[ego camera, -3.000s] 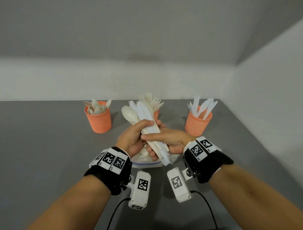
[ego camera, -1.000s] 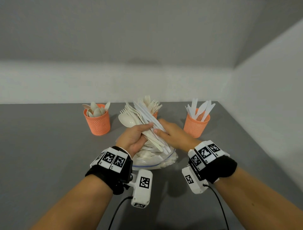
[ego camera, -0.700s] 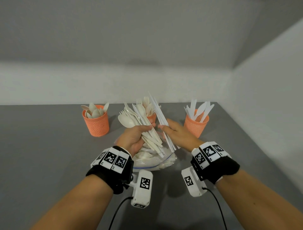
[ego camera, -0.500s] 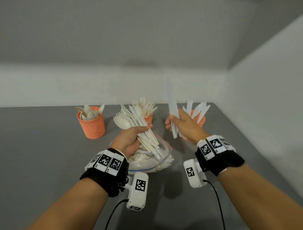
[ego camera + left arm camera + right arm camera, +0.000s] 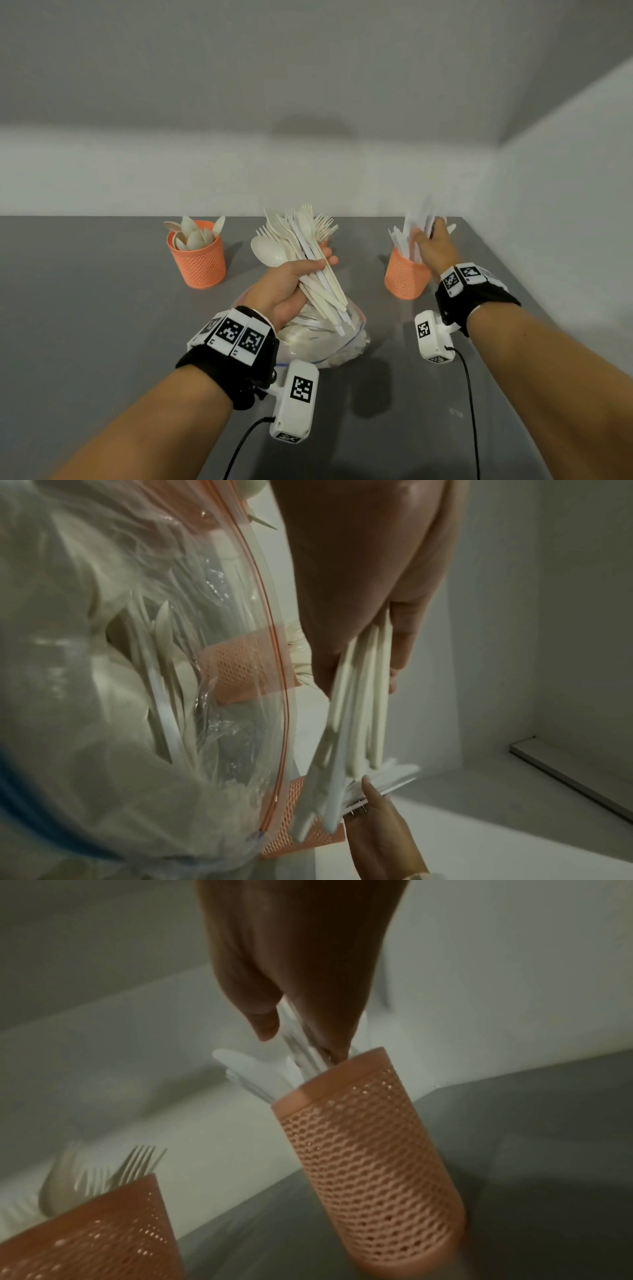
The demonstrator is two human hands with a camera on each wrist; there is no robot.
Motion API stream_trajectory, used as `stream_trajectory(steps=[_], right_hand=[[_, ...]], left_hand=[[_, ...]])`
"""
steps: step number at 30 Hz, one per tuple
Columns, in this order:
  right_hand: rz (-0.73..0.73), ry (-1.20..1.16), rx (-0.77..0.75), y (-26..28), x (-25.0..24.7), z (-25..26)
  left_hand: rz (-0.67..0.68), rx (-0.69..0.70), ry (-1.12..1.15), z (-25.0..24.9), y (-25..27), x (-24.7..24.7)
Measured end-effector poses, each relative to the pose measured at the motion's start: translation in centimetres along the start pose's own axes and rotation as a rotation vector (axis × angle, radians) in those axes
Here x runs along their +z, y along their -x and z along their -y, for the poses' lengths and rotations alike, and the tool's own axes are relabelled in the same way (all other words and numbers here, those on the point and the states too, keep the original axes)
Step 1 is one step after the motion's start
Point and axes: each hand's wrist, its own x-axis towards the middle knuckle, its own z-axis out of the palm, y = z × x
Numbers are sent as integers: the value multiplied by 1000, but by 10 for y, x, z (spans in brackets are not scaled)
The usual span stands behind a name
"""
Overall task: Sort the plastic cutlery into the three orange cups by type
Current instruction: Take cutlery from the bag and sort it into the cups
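My left hand [image 5: 301, 277] grips a mixed bundle of white cutlery [image 5: 301, 240] above the clear plastic bag [image 5: 329, 339]; spoons, forks and long handles [image 5: 352, 710] fan out of it. My right hand [image 5: 430, 236] pinches a few white knives [image 5: 301, 1047] with their lower ends inside the right orange cup [image 5: 406, 277], which holds other knives. The left orange cup [image 5: 198, 263] holds spoons. The middle orange cup [image 5: 95, 1231] holds forks and is mostly hidden behind the bundle in the head view.
The bag [image 5: 137, 669] still holds more cutlery and lies at the centre of the grey table [image 5: 85, 325]. A white wall runs along the table's back and right edges, close behind the cups. Cables trail from both wrist cameras toward me.
My right hand drew several knives out of the bundle and carried them right, over and down into the knife cup. My left hand kept the rest of the bundle above the bag.
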Motion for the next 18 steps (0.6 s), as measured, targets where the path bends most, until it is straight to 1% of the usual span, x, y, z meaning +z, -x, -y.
stream_trajectory(steps=[2, 3, 4, 6, 7, 8, 9, 10, 12, 13, 14, 15, 16, 18], right_hand=[[-19, 24, -14, 0, -1, 1], [-61, 34, -70, 1, -2, 5], [-122, 58, -163, 4, -2, 9], [-234, 110, -405, 18, -2, 24], [-245, 110, -510, 28, 1, 33], [-196, 89, -582, 36, 4, 40], [-79, 49, -601, 48, 7, 48], [100, 14, -542, 60, 11, 52], [550, 24, -306, 82, 19, 58], [728, 45, -195, 90, 23, 58], [857, 15, -109, 97, 27, 56], [940, -59, -46, 102, 30, 54], [984, -147, 1, 105, 33, 52], [990, -272, 42, 108, 37, 49]], left_hand=[[-12, 17, -24, -1, 0, 0], [-15, 20, -26, -2, 0, 0], [-7, 23, -15, -2, 0, 0], [-9, 24, 29, -3, -1, 1], [-27, 31, 53, -3, -1, 1], [-45, 40, 84, -3, -2, 2], [-62, 53, 112, -3, -2, 2], [-69, 67, 137, -3, -3, 2], [-75, 85, 204, -4, -3, 2], [-74, 96, 234, -5, -3, 2], [-67, 107, 251, -5, -3, 1], [-56, 111, 258, -6, -2, 1], [-38, 114, 263, -7, -1, 1], [-11, 127, 271, -7, 0, 0]])
